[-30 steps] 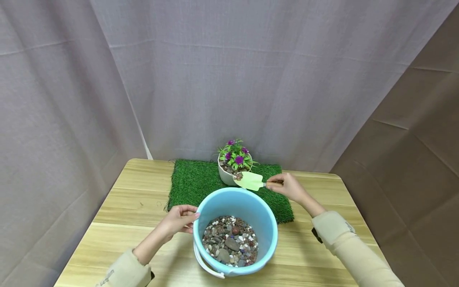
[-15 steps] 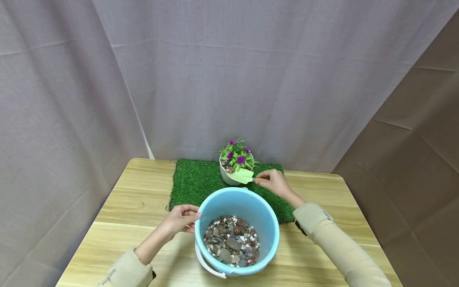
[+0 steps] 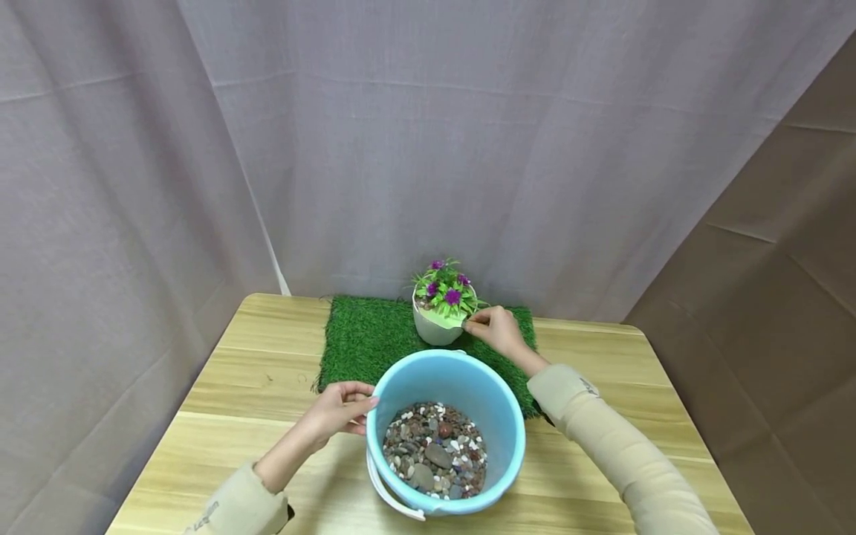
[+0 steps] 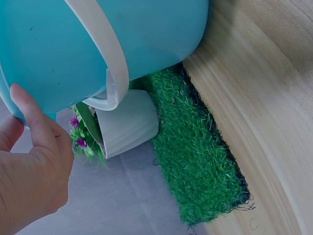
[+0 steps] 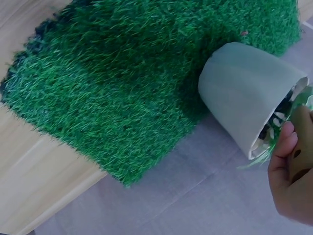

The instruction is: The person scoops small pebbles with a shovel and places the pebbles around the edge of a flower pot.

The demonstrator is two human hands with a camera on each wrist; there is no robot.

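My right hand (image 3: 498, 332) grips the wooden handle (image 5: 302, 137) of a small garden trowel, whose pale green blade (image 3: 444, 319) is tilted over the near rim of a white flowerpot (image 3: 433, 331). Purple flowers (image 3: 452, 296) with green leaves stand in that pot, and stones show inside its rim in the right wrist view. My left hand (image 3: 333, 414) holds the left rim of a light blue bucket (image 3: 493, 401) between thumb and fingers. Pebbles (image 3: 438, 455) of mixed sizes and colours cover the bucket's bottom. The blade tip is partly hidden among the leaves.
Under the pot lies a green artificial grass mat (image 3: 364, 334) on the wooden table (image 3: 254, 401). The bucket's white handle (image 3: 391, 499) hangs down at its near left side. Grey curtains (image 3: 428, 148) enclose the back and left.
My right hand has carried the trowel leftward and away from me to the pot. Stones seen on its tip earlier no longer show there. My left hand keeps its hold on the bucket.
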